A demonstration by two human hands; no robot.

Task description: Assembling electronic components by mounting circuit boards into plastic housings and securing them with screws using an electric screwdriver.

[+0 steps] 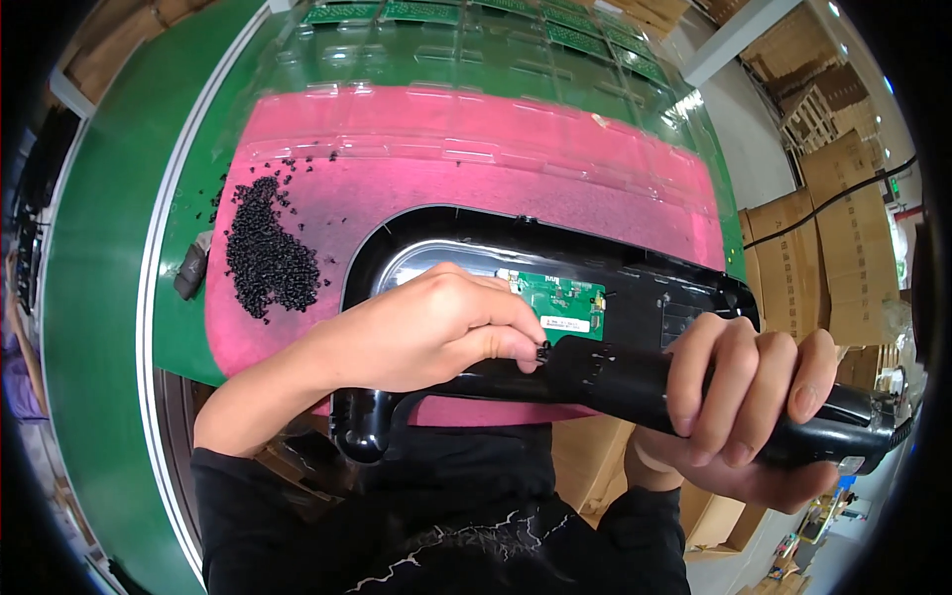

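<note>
My right hand is wrapped round a black electric screwdriver, which lies nearly level with its tip toward the left. At that tip the thumb and forefinger of my left hand are pinched on a small black screw. Beneath both hands is a long black plastic housing, hollow side up, its left end bent toward me. A green circuit board with a white label sits inside it, partly hidden by my left fingers. Left of the housing, a heap of small black screws covers part of the pink mat.
Clear plastic trays stand across the far side, with several green boards in them. A dark crumpled lump lies beside the screw heap on the green table. Cardboard boxes are stacked at the right. A black cable hangs there.
</note>
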